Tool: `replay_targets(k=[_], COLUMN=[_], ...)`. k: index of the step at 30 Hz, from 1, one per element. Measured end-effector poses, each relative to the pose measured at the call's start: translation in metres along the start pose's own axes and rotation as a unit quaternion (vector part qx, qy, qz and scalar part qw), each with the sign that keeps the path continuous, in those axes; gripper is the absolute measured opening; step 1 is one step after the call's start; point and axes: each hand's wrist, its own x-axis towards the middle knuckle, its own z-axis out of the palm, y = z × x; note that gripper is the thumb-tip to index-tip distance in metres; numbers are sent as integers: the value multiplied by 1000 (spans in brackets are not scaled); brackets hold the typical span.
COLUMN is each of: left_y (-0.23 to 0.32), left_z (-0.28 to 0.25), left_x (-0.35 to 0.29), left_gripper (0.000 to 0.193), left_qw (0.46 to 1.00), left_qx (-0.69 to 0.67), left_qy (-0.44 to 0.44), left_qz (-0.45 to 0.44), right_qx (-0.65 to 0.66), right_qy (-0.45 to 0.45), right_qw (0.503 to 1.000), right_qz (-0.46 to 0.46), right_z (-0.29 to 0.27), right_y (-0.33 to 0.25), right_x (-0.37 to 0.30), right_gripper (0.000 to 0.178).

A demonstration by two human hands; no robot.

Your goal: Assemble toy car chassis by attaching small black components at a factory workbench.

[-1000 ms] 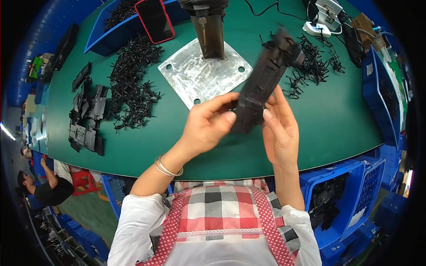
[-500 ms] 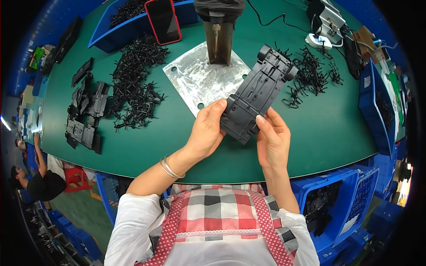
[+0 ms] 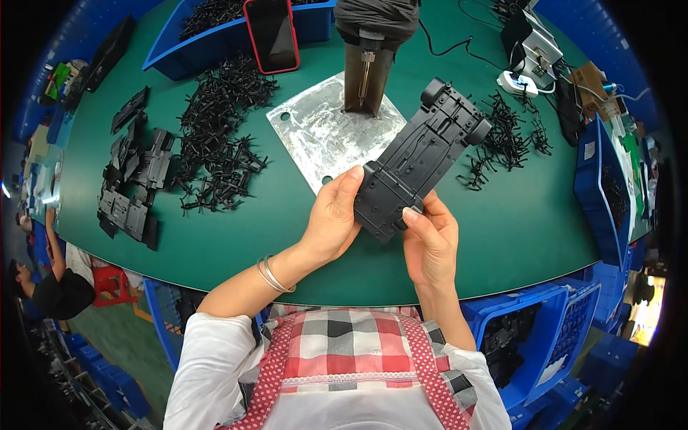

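Observation:
A black plastic toy car chassis (image 3: pixel 419 154) with wheels at its corners is held tilted over the table, its far end pointing up and to the right. My left hand (image 3: pixel 335 215) grips its near left side, thumb on the upper face by a wheel. At the near right corner, my right hand (image 3: pixel 432 236) pinches it with the thumb next to the other near wheel. Behind the chassis, a screwdriver machine's bit (image 3: pixel 367 72) hangs in front of a metal post on a silver metal plate (image 3: pixel 308 129).
Loose black axle-like parts (image 3: pixel 218 136) lie heaped left of the plate, with more (image 3: pixel 505 132) at the right. Flat black chassis parts (image 3: pixel 129 208) are stacked far left. A red-cased phone (image 3: pixel 272 36) leans on a blue bin (image 3: pixel 172 61). Blue crates (image 3: pixel 548 358) stand below the table edge.
The view has shifted slightly. My right thumb and hand have moved a little to the left along the chassis's near end; both hands keep their hold.

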Motion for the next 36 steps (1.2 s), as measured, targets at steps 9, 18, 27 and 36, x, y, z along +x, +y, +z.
replay_targets(k=[9, 18, 27, 36], left_y=[1, 11, 21, 35], left_z=[-1, -4, -14, -28], left_x=[3, 9, 23, 45], left_gripper=[46, 43, 43, 36], left_qw=[998, 995, 993, 990], left_qx=[-42, -73, -88, -109], left_qy=[4, -6, 7, 25], left_qz=[-45, -62, -80, -82], right_qx=[53, 84, 118, 102], right_qy=[8, 43, 55, 59], right_qw=[998, 995, 991, 992], right_qz=[-14, -37, -22, -41], right_z=[3, 15, 37, 59], right_y=[9, 14, 18, 26], right_x=[1, 3, 17, 41], right_gripper=[27, 25, 23, 23])
